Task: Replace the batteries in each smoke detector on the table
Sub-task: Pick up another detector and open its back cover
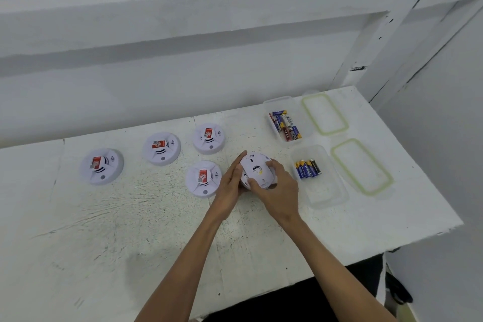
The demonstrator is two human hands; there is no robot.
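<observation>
Two clear plastic tubs are standing on the right part of the white desk (130, 230). The far tub (286, 104) is holding a loose pile of batteries (285, 125) in mixed blue, red and white wrappers, lying crosswise over one another. The near tub (328, 197) is holding a few blue and black batteries (308, 168) lying side by side at its far end; the rest of its floor is showing bare. Two green-rimmed lids are lying flat on the desk, the far lid (325, 114) just beside the far tub and the near lid (362, 167) just beside the near tub.

Both hands are gripping one smoke detector (254, 168), turned underside up, tilted, between the near tub and the other units. The left hand (231, 185) is cupping its left edge; the right hand (279, 191) is clasping its near right side, thumb over the back.

Four more smoke detectors (162, 148) are sitting face up to the left, each bearing a red label.
</observation>
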